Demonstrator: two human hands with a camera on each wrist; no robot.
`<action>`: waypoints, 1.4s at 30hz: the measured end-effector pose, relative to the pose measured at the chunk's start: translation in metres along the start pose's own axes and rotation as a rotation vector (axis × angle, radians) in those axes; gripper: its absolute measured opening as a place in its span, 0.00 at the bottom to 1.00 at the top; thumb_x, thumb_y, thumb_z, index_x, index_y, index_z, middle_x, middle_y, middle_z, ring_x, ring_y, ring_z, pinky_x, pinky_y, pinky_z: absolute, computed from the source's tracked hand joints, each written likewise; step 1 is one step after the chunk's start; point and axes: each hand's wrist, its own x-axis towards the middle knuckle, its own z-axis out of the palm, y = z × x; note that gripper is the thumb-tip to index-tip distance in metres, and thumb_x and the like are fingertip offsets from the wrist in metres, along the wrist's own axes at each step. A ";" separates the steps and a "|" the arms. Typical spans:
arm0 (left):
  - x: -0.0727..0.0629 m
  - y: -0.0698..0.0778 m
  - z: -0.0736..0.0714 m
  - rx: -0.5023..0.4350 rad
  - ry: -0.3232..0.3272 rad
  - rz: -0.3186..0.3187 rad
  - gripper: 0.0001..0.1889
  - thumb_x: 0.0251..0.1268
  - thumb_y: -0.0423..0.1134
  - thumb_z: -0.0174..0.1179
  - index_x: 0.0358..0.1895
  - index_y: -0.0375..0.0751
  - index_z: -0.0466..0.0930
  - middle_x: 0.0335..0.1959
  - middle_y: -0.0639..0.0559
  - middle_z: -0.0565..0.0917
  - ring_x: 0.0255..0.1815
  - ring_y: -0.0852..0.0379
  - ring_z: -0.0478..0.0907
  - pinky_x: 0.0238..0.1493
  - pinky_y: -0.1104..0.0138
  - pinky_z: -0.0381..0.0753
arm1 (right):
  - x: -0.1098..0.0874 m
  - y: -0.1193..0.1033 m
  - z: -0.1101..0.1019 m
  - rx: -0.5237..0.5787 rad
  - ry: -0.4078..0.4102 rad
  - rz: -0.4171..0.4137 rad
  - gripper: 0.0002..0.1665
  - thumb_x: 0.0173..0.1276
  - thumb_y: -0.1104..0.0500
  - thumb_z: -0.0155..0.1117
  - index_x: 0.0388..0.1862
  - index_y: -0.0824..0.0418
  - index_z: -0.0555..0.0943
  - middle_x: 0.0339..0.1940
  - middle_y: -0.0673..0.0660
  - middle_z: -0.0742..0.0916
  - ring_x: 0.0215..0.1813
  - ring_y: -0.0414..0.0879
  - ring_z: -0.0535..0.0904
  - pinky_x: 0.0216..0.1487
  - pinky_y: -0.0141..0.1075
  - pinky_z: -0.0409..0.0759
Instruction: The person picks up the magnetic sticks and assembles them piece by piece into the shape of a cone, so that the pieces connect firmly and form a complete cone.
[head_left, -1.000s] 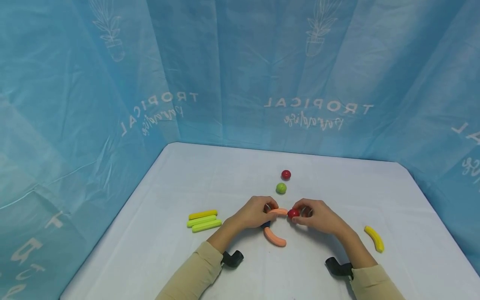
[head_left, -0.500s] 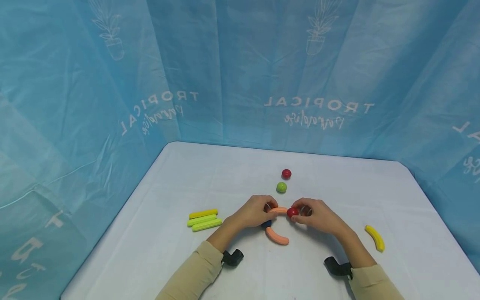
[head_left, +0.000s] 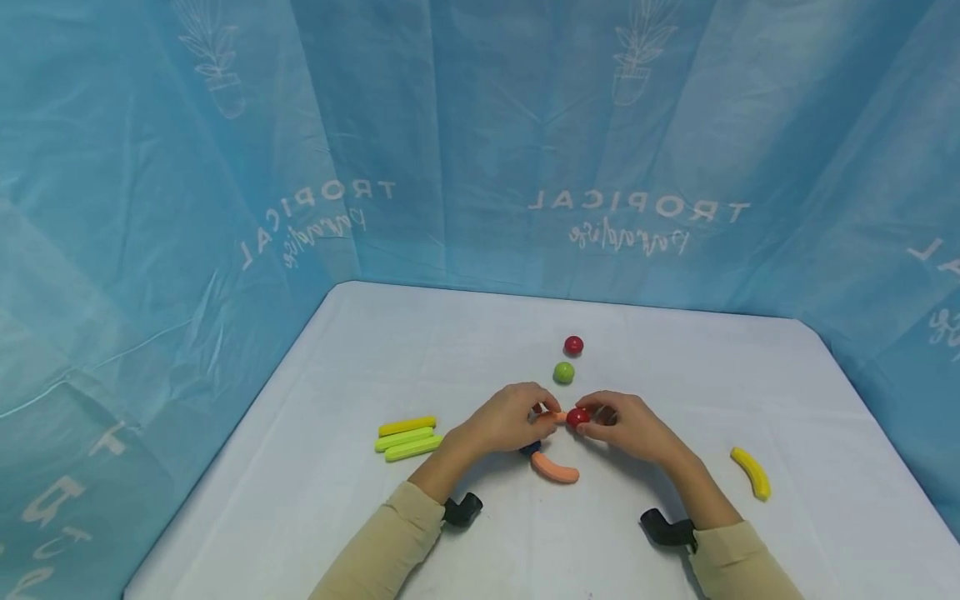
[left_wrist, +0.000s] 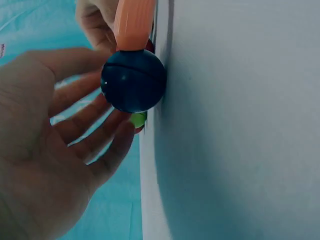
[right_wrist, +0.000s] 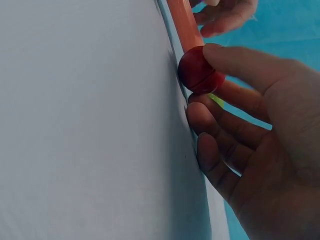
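My left hand pinches a short curved orange stick between thumb and fingertips. At this stick's right end, my right hand holds a glossy red ball with thumb and index finger; the right wrist view shows the red ball right at the stick's tip. Under the left hand is a dark blue ball, mostly covered in the head view but plain in the left wrist view. A second curved orange stick joins that ball and points toward the right, on the near side.
Beyond the hands lie a green ball and another red ball. Left of the left arm are a yellow stick and two yellow-green sticks. A curved yellow stick lies right of the right arm on the white table.
My right hand and the red ball have moved slightly left, closer to my left hand. Less of the held orange stick shows now. The nearer orange stick has shifted a little right.
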 end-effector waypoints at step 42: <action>-0.008 0.015 -0.009 0.102 -0.378 0.080 0.10 0.48 0.39 0.75 0.33 0.56 0.84 0.31 0.68 0.78 0.32 0.67 0.72 0.37 0.72 0.72 | 0.017 -0.008 0.006 0.033 0.088 0.049 0.18 0.64 0.47 0.68 0.50 0.52 0.83 0.35 0.45 0.83 0.36 0.43 0.78 0.37 0.40 0.77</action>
